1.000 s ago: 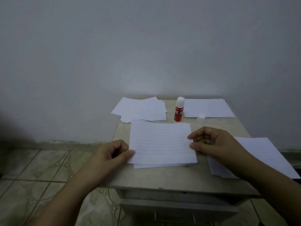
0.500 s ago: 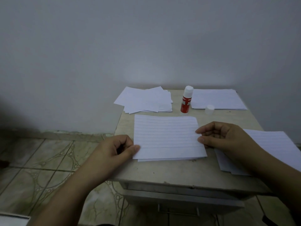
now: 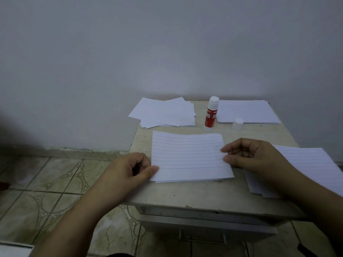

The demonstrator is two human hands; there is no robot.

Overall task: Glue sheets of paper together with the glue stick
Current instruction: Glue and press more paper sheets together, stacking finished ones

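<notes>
A lined sheet (image 3: 189, 156) lies on another sheet in the middle of the small table (image 3: 194, 193); the lower sheet's edge shows along the front. My left hand (image 3: 130, 169) pinches the sheets at their left front corner, thumb on top. At their right edge, my right hand (image 3: 248, 156) pinches the sheets, fingers curled. A red glue stick (image 3: 211, 114) stands upright and uncapped behind them. Its clear cap (image 3: 238, 123) sits to its right.
A loose pile of white sheets (image 3: 165, 113) lies at the back left, a neat stack of sheets (image 3: 246, 111) at the back right, and more lined sheets (image 3: 306, 167) at the right edge. Tiled floor (image 3: 55, 182) lies left of the table. A wall rises just behind it.
The view has shifted slightly, so the table sits further right. Both hands keep their hold on the sheets' two sides; the top sheet now lies squarer over the lower one.
</notes>
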